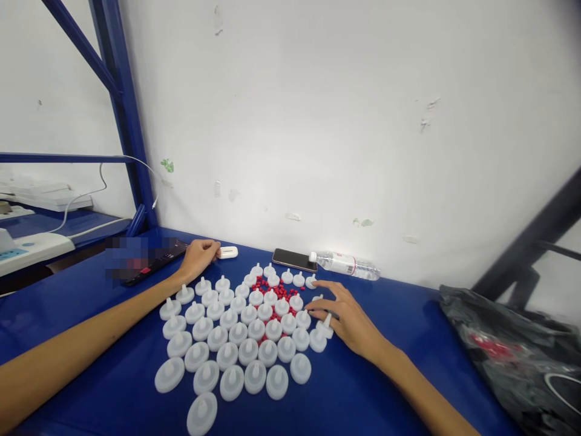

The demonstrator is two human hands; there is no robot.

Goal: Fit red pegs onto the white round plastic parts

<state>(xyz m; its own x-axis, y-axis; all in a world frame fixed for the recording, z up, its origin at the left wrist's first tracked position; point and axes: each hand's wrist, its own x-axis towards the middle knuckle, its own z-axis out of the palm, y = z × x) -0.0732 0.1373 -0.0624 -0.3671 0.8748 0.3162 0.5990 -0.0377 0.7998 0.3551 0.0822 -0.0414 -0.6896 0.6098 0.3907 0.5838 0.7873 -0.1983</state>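
Several translucent white round caps with upright nozzles (pixel 248 351) stand on the blue table (pixel 345 393), spread across its middle. Small red pieces (pixel 282 292) lie scattered among the caps at the back. My left hand (pixel 200 255) is at the back left, its fingers closed on one end of a small white device (pixel 227 252). At the right edge of the caps is my right hand (pixel 342 312), fingers spread, its index fingertip beside a cap (pixel 311 281) in the back row. Its palm partly hides other caps.
Behind the caps lie a dark phone (pixel 295 259) and a clear plastic bottle (pixel 345 265) on its side, near the wall. A black plastic bag (pixel 512 351) is at the right. A dark flat packet (pixel 158 263) and a power strip (pixel 36 251) are at the left.
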